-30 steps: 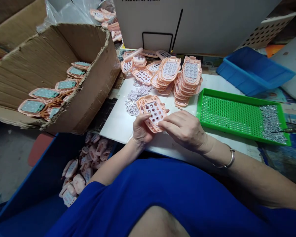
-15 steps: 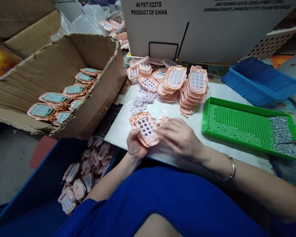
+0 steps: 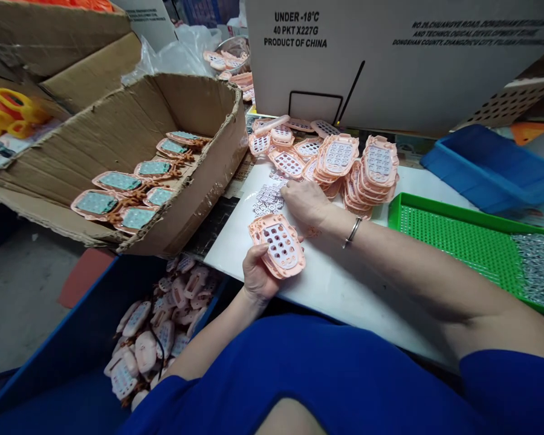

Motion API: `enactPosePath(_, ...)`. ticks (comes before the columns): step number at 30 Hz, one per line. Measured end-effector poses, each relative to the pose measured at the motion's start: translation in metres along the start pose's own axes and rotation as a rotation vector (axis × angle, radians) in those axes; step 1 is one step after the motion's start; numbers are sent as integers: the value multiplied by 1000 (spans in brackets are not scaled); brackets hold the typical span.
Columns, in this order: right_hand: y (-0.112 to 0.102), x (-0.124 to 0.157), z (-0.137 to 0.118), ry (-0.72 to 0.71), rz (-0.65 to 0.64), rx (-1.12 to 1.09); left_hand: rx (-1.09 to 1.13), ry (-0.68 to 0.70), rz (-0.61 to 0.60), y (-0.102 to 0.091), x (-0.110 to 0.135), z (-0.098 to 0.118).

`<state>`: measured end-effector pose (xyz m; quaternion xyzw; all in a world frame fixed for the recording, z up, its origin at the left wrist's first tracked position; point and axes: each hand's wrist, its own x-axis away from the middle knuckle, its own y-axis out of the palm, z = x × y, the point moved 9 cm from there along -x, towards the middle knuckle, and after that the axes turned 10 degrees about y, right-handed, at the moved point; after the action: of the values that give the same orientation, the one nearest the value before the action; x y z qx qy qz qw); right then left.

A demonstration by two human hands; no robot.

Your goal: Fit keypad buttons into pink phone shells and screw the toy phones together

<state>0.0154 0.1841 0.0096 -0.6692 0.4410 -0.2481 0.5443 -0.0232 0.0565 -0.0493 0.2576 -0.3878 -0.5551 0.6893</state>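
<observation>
My left hand (image 3: 257, 273) grips a pink plastic keypad shell (image 3: 278, 243) with rows of holes, held just above the white board's (image 3: 344, 290) near edge. My right hand (image 3: 304, 202) reaches across to a small heap of pale rubber key pads (image 3: 266, 198) on the board, its fingers curled down onto them; whether they have one pinched is hidden. A metal bangle sits on that wrist. Beyond the hand stand stacks of pink shells (image 3: 365, 166).
A torn cardboard box (image 3: 131, 151) at left holds finished pink units with teal pads. A blue bin (image 3: 95, 338) below the table holds more pink shells. A green perforated tray (image 3: 462, 241), a blue tray (image 3: 494, 166) and a white carton (image 3: 390, 54) lie right and behind.
My right hand left the shell and moved forward to the heap of key pads. My left hand kept the shell. The view tilted upward.
</observation>
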Motion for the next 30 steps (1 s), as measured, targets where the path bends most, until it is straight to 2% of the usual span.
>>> enactPosePath(4, -9, 19, -8, 6, 3, 33, 2, -23, -7, -1, 0, -3)
enactPosePath(6, -21, 26, -6, 19, 69, -40, 8, -21, -15, -1, 0, -3)
enactPosePath(7, -30, 28, -1, 54, 123, -156, 10, -15, -16, -1, 0, -3)
enactPosePath(9, -43, 34, 20, 182, 196, -539, 8, -4, -10, -1, 1, -2)
enactPosePath(11, -42, 41, 42, 333, 173, -955, 7, -6, -4, -2, 0, -2)
enactPosePath(12, -39, 45, 47, 388, 132, -1094, 10, -8, 0, -2, 0, -2)
enactPosePath(16, -40, 63, 52, 462, 56, -1315, 34, -1, 31, 2, -1, -2)
enactPosePath(21, -41, 81, 48, 471, 44, -1350, 52, 1, 12, 17, 0, -5)
enactPosePath(24, -43, 88, 45, 407, 69, -1302, 76, -15, 18, 21, 2, -10)
enactPosePath(27, -59, 99, 36, 212, 180, -1091, 100, -11, 32, 21, 3, -13)
enactPosePath(30, -80, 119, 8, -150, 340, -674, 109, 2, 27, 23, 5, -13)
